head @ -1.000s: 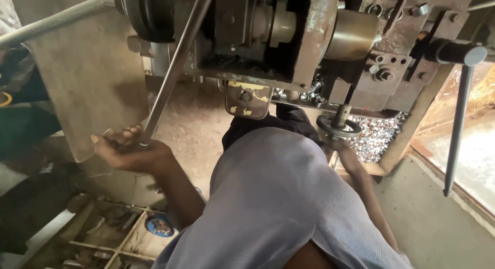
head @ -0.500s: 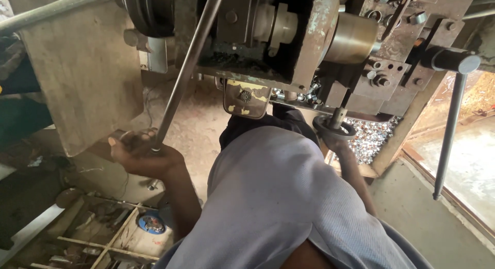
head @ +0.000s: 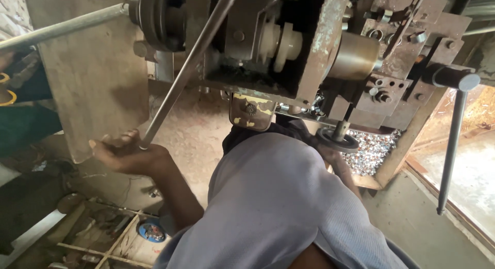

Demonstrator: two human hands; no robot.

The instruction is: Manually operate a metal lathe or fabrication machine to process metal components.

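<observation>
While my left hand (head: 129,154) grips the lever rod's (head: 188,70) lower end — rod slanting up-right to the press (head: 314,52) — my right hand (head: 332,158) is mostly hidden, grip unreadable.

Rust-brown press machine (head: 392,52) with flaking pale-green paint; dull grey steel lever rod (head: 185,73); brass-coloured cylinder (head: 356,56); white plastic bushing (head: 286,45); grey-lilac shirt (head: 278,207); shiny silver metal pieces (head: 374,150); black ring die (head: 337,141)
</observation>
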